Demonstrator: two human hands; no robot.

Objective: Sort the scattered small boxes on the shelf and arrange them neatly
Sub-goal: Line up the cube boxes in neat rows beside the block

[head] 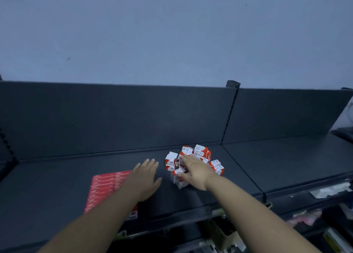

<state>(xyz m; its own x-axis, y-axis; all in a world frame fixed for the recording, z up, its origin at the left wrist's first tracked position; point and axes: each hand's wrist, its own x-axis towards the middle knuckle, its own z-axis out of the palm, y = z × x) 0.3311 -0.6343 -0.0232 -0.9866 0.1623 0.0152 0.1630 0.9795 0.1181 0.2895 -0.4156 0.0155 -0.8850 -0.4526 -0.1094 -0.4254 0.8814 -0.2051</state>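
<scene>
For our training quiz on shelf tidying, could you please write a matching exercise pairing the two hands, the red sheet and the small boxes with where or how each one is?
Things:
1. left hand
2. right hand
3. red sheet
4. small boxes

States:
a. heaped in a jumble
b. lying flat, farthest left
c. spread open over bare shelf, holding nothing
d. resting with straight fingers on the heap

Pairs: 1-c; 2-d; 3-b; 4-a.
</scene>
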